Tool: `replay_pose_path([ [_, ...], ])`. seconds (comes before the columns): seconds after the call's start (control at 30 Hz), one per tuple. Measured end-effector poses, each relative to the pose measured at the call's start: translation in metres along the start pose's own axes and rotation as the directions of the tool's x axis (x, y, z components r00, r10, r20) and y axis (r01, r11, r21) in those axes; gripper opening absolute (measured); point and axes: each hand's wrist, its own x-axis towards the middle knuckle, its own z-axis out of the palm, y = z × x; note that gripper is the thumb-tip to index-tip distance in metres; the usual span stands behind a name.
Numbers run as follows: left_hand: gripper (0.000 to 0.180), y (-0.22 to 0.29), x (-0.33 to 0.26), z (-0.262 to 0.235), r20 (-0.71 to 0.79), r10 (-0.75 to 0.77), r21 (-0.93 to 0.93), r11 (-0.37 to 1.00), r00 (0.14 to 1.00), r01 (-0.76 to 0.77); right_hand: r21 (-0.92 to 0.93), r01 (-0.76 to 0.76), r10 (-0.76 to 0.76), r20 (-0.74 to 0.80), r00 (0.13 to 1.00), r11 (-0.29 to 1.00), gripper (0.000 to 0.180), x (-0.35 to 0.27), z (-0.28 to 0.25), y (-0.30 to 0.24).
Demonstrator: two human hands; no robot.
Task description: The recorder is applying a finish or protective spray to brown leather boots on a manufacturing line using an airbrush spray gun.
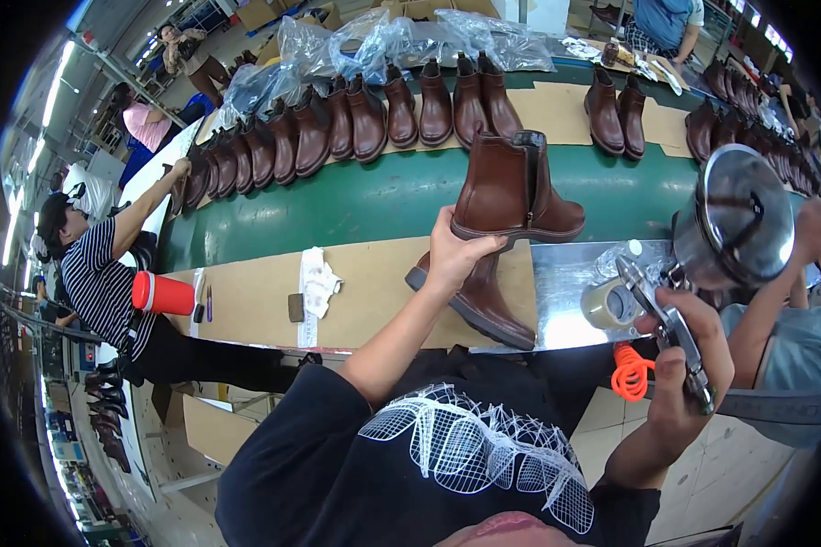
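Now, left hand: fingers wrapped round the heel of a brown boot, lifting it upright over the green belt, side turned for spraying.
Right hand: closed on the spray gun, its cup on top.
Second boot: lying on the cardboard beneath.

Smooth, softly glossy brown leather ankle boot; mirror-bright polished metal cup of a spray gun; matt brown cardboard sheets on the tabletop; crinkled clear plastic bags

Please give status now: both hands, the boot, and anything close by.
Left hand grips brown leather ankle boot by the heel, upright. Right hand holds metal spray gun. Second brown boot lies underneath; tape roll beside.
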Motion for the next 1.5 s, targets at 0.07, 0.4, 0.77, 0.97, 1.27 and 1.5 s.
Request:
replay_pose_path([
  [0.07, 0.060, -0.002, -0.005, -0.004, -0.029, -0.027, -0.063, 0.998, 0.999, 0.025, -0.057, 0.002, 0.001, 0.054, 0.999, 0.998, 0.053, 0.008, 0.002, -0.004],
  [0.4, 0.060, 0.004, -0.011, -0.004, 0.026, -0.067, -0.196, 0.978, 0.997, 0.070, -0.088, 0.066, -0.051, 0.162, 0.985, 0.994, 0.034, 0.019, 0.020, -0.008],
  [0.77, 0.063, -0.001, -0.008, -0.018, 0.032, -0.082, -0.080, 0.993, 0.996, 0.084, -0.057, 0.001, 0.004, 0.080, 0.997, 0.998, 0.035, 0.009, 0.010, 0.007],
  [0.97, 0.069, -0.002, 0.000, -0.038, 0.121, -0.172, -0.191, 0.963, 0.978, 0.193, 0.006, -0.054, 0.054, 0.019, 0.998, 0.999, 0.045, -0.006, -0.012, 0.007],
  [1.27, 0.085, -0.016, 0.005, -0.059, 0.222, -0.140, -0.364, 0.906, 0.965, 0.215, -0.103, -0.063, 0.066, 0.024, 0.998, 0.993, 0.056, -0.004, -0.012, 0.003],
  [1.5, 0.093, -0.021, 0.007, -0.066, 0.270, -0.141, -0.374, 0.896, 0.952, 0.238, -0.165, -0.016, 0.028, 0.069, 0.997, 0.986, 0.054, -0.004, -0.010, 0.009],
])
